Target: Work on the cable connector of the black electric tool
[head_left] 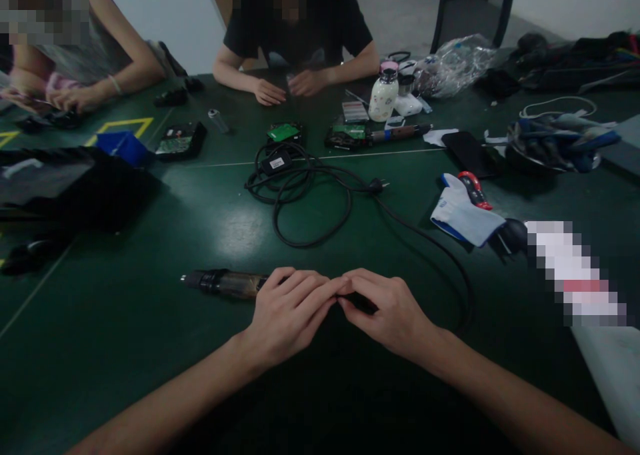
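An electric screwdriver (230,283) lies on the green table with its metal bit pointing left; its rear part is hidden behind my left hand (295,302). The left fingers are closed together, and their tips meet those of my right hand (387,305). With thumb and fingers curled, the right hand pinches at that same spot. Whatever sits between the fingertips is too small and covered to make out. A black power cable (313,242) lies coiled beyond my hands, and one length of it curves down behind the right wrist.
Across the table (125,348) two people sit working. Hard drives (180,140), a second electric screwdriver (403,132) and a bottle (384,96) stand along the far side. To the right are a phone (469,152), a white-blue glove (463,212) and a bowl of gloves (555,145). A black bag-like item (75,188) is left.
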{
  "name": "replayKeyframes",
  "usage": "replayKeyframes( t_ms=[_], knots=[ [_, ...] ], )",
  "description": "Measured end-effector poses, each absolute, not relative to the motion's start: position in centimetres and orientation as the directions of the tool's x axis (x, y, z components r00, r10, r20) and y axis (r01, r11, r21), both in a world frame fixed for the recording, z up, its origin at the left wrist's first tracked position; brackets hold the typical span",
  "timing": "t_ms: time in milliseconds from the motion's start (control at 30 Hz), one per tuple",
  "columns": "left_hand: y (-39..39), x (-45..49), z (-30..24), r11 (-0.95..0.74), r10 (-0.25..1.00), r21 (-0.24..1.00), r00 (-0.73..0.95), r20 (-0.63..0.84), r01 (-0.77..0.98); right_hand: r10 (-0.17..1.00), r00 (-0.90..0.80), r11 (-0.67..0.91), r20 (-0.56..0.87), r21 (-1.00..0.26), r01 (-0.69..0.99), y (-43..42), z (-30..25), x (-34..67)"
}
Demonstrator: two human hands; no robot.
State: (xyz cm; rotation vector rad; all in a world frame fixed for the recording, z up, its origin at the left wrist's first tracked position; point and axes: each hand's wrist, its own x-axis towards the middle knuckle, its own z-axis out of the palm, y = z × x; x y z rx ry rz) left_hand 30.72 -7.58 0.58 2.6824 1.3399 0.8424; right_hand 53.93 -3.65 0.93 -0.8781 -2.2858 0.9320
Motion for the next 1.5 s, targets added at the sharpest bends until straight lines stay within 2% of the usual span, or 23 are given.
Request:
replayKeyframes(
  t_ms=[367, 900, 1500],
  knots=[
    [-7.71, 30.72, 1.09, -0.635, 0.76, 0.311, 0.5, 0.415, 0.708, 0.734, -0.652, 0.524, 0.189, -0.768, 0.367, -3.74, 0.96, 53.95],
    [-7.67, 30.76, 0.95, -0.632, 0.75, 0.262, 0.489, 0.446, 0.73, 0.727, -0.655, 0.543, 0.203, -0.754, 0.369, -3.75, 1.0, 53.91],
    [-7.77, 30.75, 1.06, -0.639, 0.748, 0.26, 0.504, 0.433, 0.724, 0.728, -0.653, 0.552, 0.21, -0.744, 0.376, -3.73, 0.86, 53.9]
  ],
)
